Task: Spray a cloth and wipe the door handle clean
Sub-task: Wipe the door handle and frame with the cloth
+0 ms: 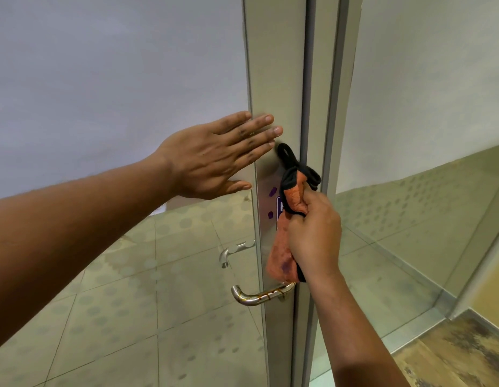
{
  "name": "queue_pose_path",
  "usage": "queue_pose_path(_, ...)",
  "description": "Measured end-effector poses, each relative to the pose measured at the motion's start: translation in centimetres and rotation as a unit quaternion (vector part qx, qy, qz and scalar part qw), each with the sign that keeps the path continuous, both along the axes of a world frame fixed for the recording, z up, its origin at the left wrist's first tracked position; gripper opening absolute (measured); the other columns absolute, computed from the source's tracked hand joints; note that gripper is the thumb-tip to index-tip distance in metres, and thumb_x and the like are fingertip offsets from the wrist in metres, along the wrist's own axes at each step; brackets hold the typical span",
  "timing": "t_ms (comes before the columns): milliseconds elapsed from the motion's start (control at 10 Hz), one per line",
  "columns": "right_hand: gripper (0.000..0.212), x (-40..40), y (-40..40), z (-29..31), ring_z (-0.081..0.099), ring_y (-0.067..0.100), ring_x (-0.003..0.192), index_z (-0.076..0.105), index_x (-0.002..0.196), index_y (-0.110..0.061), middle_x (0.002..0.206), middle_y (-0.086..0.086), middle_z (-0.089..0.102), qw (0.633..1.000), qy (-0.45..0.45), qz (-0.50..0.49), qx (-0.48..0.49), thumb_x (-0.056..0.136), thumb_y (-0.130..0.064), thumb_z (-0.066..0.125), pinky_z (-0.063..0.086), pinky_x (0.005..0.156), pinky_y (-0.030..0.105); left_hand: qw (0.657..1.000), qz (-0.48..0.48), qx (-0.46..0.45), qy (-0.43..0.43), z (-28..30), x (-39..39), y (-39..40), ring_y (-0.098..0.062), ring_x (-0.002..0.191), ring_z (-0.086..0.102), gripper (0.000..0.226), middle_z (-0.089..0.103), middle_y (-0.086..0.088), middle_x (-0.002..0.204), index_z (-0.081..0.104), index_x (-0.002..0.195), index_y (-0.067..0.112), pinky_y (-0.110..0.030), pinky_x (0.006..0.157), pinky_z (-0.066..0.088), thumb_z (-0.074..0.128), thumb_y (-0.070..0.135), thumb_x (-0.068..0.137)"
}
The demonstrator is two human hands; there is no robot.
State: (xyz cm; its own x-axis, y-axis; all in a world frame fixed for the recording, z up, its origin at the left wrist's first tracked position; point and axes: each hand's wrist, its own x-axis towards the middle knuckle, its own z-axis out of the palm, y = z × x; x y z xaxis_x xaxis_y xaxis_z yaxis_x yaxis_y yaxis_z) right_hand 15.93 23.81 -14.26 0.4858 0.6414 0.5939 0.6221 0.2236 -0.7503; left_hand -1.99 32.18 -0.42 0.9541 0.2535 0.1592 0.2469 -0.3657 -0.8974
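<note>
right grip: the orange cloth (291, 202) is bunched in the curled fingers of the right hand (312, 233), black edging sticking out on top
left grip: nothing held, the left hand (212, 160) is laid flat, fingers straight, on the door frame (273, 65)
door handle: the door handle (259, 296) is found just under the cloth's hanging end, brownish streaks seen on it
hidden: a purple sticker (279, 210) is mostly covered by the cloth, so it can't be read

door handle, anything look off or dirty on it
Yes. The door handle has brown, rust-like streaks across its bar near the door. Purple smudges mark the door frame above it. The right hand holds the cloth just above.
</note>
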Motion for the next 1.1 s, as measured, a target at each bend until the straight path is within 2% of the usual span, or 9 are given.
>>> queue_pose_path(200, 0.041, 0.3, 0.0, -0.4, 0.049, 0.004, 0.073, 0.073, 0.112, -0.019, 0.09, -0.011, 0.054, 0.999, -0.007, 0.003, -0.038, 0.082, 0.004, 0.056, 0.031, 0.058, 0.006, 1.0, -0.003, 0.006, 0.001, 0.0, 0.1, 0.0, -0.031, 0.156, -0.015, 0.08, -0.016, -0.018, 0.168, -0.012, 0.159, 0.004, -0.048, 0.128, 0.002, -0.005, 0.059, 0.101)
queue_pose_path(300, 0.043, 0.8, -0.3, -0.2, 0.058, 0.011, 0.08, 0.073, 0.115, -0.024, 0.09, -0.008, 0.061, 0.997, 0.002, 0.038, -0.06, 0.084, 0.001, 0.057, 0.036, 0.063, 0.011, 1.0, -0.005, 0.008, 0.002, 0.1, 0.0, 0.0, -0.031, 0.156, -0.015, 0.08, -0.015, -0.018, 0.168, -0.012, 0.159, 0.004, -0.048, 0.128, 0.003, -0.006, 0.059, 0.101)
queue_pose_path(400, 0.039, 2.2, -0.8, 0.1, 0.07, 0.016, 0.083, 0.078, 0.098, -0.036, 0.085, -0.004, 0.075, 0.969, 0.183, 0.148, -0.076, 0.09, -0.004, 0.058, 0.058, 0.074, 0.036, 1.0, -0.004, 0.005, 0.0, 0.1, 0.0, 0.0, -0.031, 0.156, -0.015, 0.08, -0.015, -0.018, 0.168, -0.01, 0.16, 0.005, -0.048, 0.129, 0.002, -0.007, 0.059, 0.101)
queue_pose_path(500, 0.03, 3.5, -1.6, 0.1, 0.076, 0.024, 0.079, 0.078, 0.088, -0.033, 0.083, 0.003, 0.078, 0.931, 0.311, 0.183, -0.056, 0.089, -0.007, 0.064, 0.063, 0.073, 0.048, 1.0, 0.002, 0.01, 0.0, -0.1, 0.0, 0.1, -0.032, 0.156, -0.017, 0.08, -0.017, -0.018, 0.167, -0.012, 0.159, 0.005, -0.048, 0.128, 0.001, -0.009, 0.059, 0.1)
queue_pose_path(600, 0.022, 4.1, -1.8, -0.3, 0.076, 0.029, 0.079, 0.077, 0.089, -0.03, 0.082, 0.005, 0.078, 0.923, 0.335, 0.185, -0.044, 0.088, -0.011, 0.066, 0.063, 0.069, 0.047, 1.0, 0.004, 0.005, 0.0, -0.1, 0.0, 0.1, -0.032, 0.156, -0.016, 0.08, -0.016, -0.018, 0.167, -0.011, 0.159, 0.005, -0.048, 0.128, 0.001, -0.007, 0.059, 0.101)
queue_pose_path(700, 0.022, 3.8, -1.6, -0.5, 0.076, 0.029, 0.084, 0.077, 0.088, -0.032, 0.087, 0.005, 0.079, 0.922, 0.326, 0.195, -0.073, 0.09, -0.013, 0.066, 0.062, 0.078, 0.054, 1.0, -0.001, 0.003, -0.001, -0.1, 0.0, 0.2, -0.031, 0.156, -0.016, 0.08, -0.016, -0.017, 0.167, -0.011, 0.159, 0.005, -0.048, 0.128, 0.002, -0.007, 0.059, 0.101)
queue_pose_path(800, 0.028, 3.1, -1.1, -0.6, 0.075, 0.028, 0.087, 0.077, 0.096, -0.028, 0.089, 0.005, 0.078, 0.936, 0.297, 0.171, -0.081, 0.092, -0.006, 0.061, 0.06, 0.083, 0.056, 1.0, -0.013, 0.002, -0.004, -0.1, -0.1, 0.3, -0.031, 0.157, -0.014, 0.079, -0.015, -0.017, 0.168, -0.01, 0.16, 0.004, -0.048, 0.128, 0.003, -0.003, 0.059, 0.102)
queue_pose_path(1000, 0.038, 1.7, -0.6, 0.0, 0.071, 0.017, 0.096, 0.075, 0.115, -0.025, 0.094, -0.008, 0.076, 0.958, 0.247, 0.13, -0.07, 0.092, -0.001, 0.057, 0.058, 0.087, 0.039, 0.999, -0.031, -0.005, -0.011, 0.0, 0.0, 0.2, -0.032, 0.157, -0.007, 0.079, -0.007, -0.018, 0.168, -0.002, 0.16, 0.004, -0.048, 0.129, 0.003, 0.004, 0.058, 0.103)
queue_pose_path(1100, 0.042, 1.2, -0.4, 0.1, 0.069, 0.018, 0.1, 0.073, 0.12, -0.027, 0.102, -0.004, 0.076, 0.963, 0.218, 0.138, -0.081, 0.093, -0.001, 0.055, 0.057, 0.091, 0.044, 1.0, -0.028, -0.003, -0.009, 0.0, 0.0, 0.2, -0.032, 0.157, -0.008, 0.079, -0.008, -0.018, 0.168, -0.003, 0.16, 0.004, -0.048, 0.129, 0.004, 0.003, 0.058, 0.103)
